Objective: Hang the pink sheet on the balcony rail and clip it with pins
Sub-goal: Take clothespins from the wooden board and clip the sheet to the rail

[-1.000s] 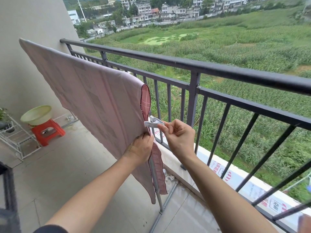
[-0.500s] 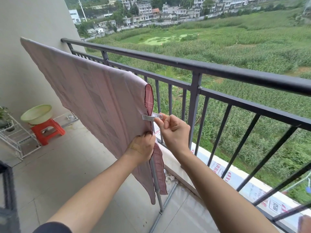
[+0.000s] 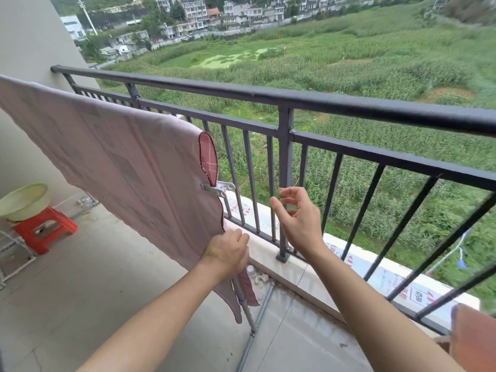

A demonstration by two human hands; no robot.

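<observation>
Sheet (image 3: 120,167) first: it is pink and hangs draped from 9 o'clock in toward the middle of my view, with its top fold over a support I cannot see beneath the cloth. It sits on the balcony side of the rail (image 3: 268,96), near it but apart from it. The dark rail runs behind, from 10 o'clock across to 3 o'clock. The sheet's right edge is turned back at the top and shows a darker checked side. Just below that fold, a little left of centre, a pale pin (image 3: 218,187) is clamped across the edge of the cloth, its handles sticking out toward 3 o'clock.

The left hand (image 3: 228,251) is at 6 o'clock of the pin, knuckles toward me, fingers curled round the sheet's edge and gripping it. A grey metal pole (image 3: 245,307) comes out from under that hand and goes down to the floor (image 3: 94,291). Whether the fingers also close on the pole I cannot tell. The right hand (image 3: 298,216) is at 4 o'clock of the pin and apart from it. It is released and holds nothing, fingers loosely spread and thumb raised, in front of the rail.

Off at 8 o'clock a red stool (image 3: 44,228) stands on the tiled floor with a pale green basin (image 3: 22,200) on top. Beyond the rail I see green fields (image 3: 349,63) and, at 12 o'clock, buildings (image 3: 204,9).
</observation>
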